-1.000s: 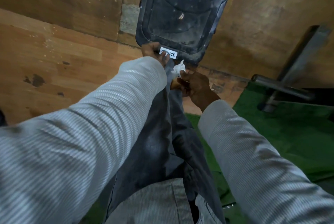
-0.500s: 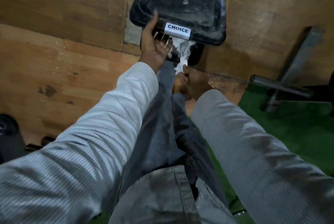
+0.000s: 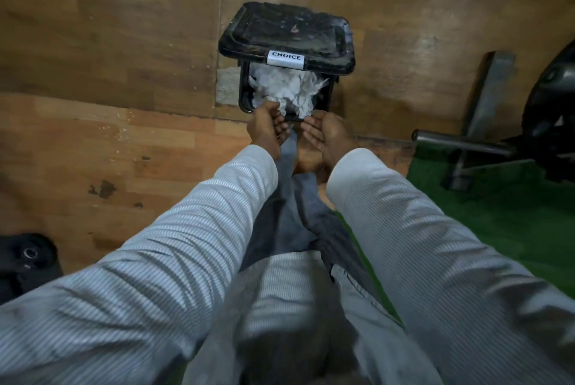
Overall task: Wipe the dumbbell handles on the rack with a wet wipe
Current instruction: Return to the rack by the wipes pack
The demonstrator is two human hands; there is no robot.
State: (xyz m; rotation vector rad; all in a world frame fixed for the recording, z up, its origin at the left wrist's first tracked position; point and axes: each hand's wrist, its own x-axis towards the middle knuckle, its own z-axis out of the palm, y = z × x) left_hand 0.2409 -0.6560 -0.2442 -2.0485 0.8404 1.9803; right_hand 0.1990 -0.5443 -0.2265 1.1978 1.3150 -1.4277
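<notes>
Since half a second ago the bin (image 3: 286, 86) lid has swung fully up and both hands have dropped to its 6 o'clock rim, left hand (image 3: 267, 128) fingers loosely curled, right hand (image 3: 323, 132) fingers apart, both empty, beside limp, light, easily torn wipes (image 3: 287, 87) heaped inside, best pinched by a loose corner.
</notes>
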